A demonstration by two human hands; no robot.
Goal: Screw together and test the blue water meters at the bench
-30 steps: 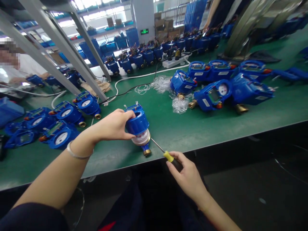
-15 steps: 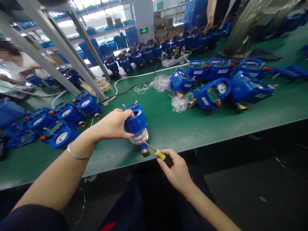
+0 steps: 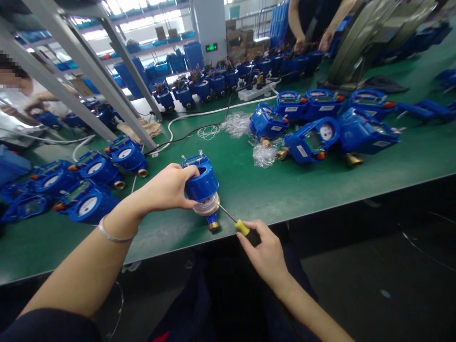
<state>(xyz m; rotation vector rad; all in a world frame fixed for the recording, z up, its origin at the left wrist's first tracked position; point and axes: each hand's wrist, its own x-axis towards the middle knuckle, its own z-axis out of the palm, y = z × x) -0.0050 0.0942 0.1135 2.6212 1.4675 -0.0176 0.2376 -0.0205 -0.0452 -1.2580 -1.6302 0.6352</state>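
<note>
My left hand point(image 3: 177, 187) grips the blue ring-shaped housing point(image 3: 203, 185) of a water meter, thumb low on its side and fingers over the rim into the opening. Below the housing shows the meter's clear round register point(image 3: 206, 206), and under that a brass threaded end point(image 3: 214, 225) points toward me. In my right hand point(image 3: 265, 251) is a screwdriver point(image 3: 242, 228) with a yellow and black handle, fingers closed round it. Its thin shaft slants up left, and the tip is at the right edge of the clear register; whether it touches I cannot tell.
Several blue water meters point(image 3: 87, 204) stand at the left, and more point(image 3: 313, 137) at the right beside crumpled clear plastic point(image 3: 265, 154). A white cable point(image 3: 213, 112) crosses the green bench point(image 3: 242, 185). Metal posts point(image 3: 131, 78) rise at the left. Co-workers' hands point(image 3: 326, 40) are at the far side.
The screwdriver has shifted to the right with my right hand, its tip going from the front of the clear register to its right edge. My left hand keeps its hold on the housing.
</note>
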